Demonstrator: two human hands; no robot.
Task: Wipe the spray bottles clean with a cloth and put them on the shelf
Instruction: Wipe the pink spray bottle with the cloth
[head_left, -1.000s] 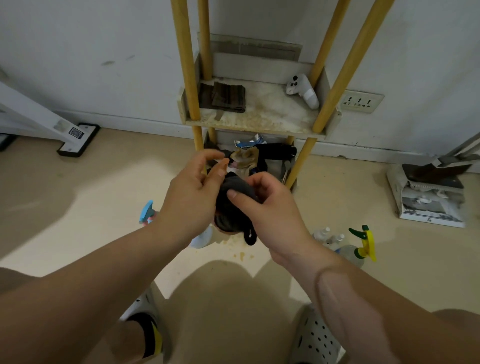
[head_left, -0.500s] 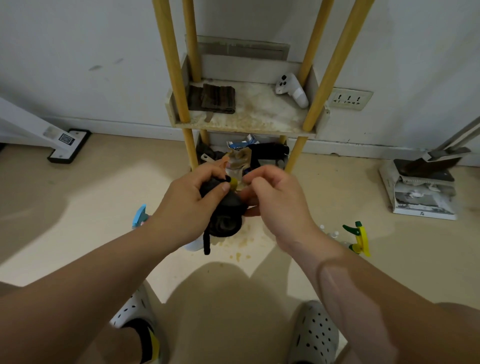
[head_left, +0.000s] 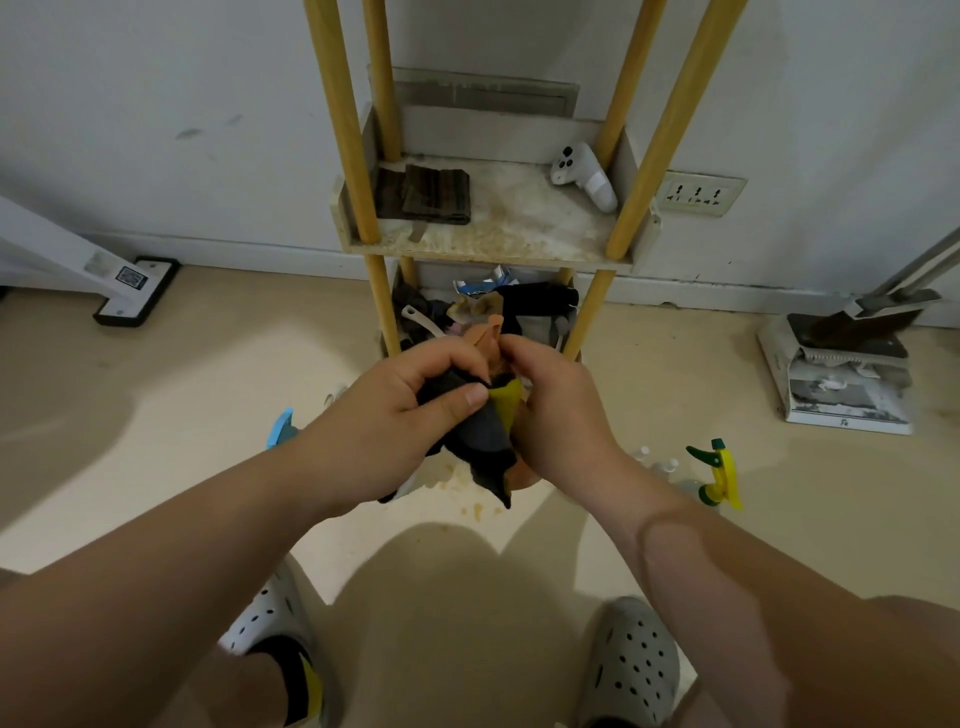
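Note:
My left hand (head_left: 395, 421) grips a dark cloth (head_left: 480, 436) wrapped around a spray bottle whose yellow and orange head (head_left: 504, 397) shows between my hands. My right hand (head_left: 558, 415) grips the bottle from the right. Most of the bottle is hidden by the cloth and my fingers. On the floor, a bottle with a blue trigger (head_left: 280, 428) lies left of my arms and one with a green and yellow trigger (head_left: 719, 473) lies to the right. The shelf (head_left: 514, 228) on yellow posts stands straight ahead against the wall.
The shelf holds a folded brown cloth (head_left: 426, 195) and a white controller (head_left: 584, 176). Clutter fills the tier below (head_left: 488, 306). A dustpan set (head_left: 847, 364) stands at the right, a white stand base (head_left: 135, 291) at the left. Two small white bottles (head_left: 657, 460) lie by my right arm.
The view and my hands have shifted slightly. My left hand has slid the cloth down over the bottle, and the yellow and orange head now shows.

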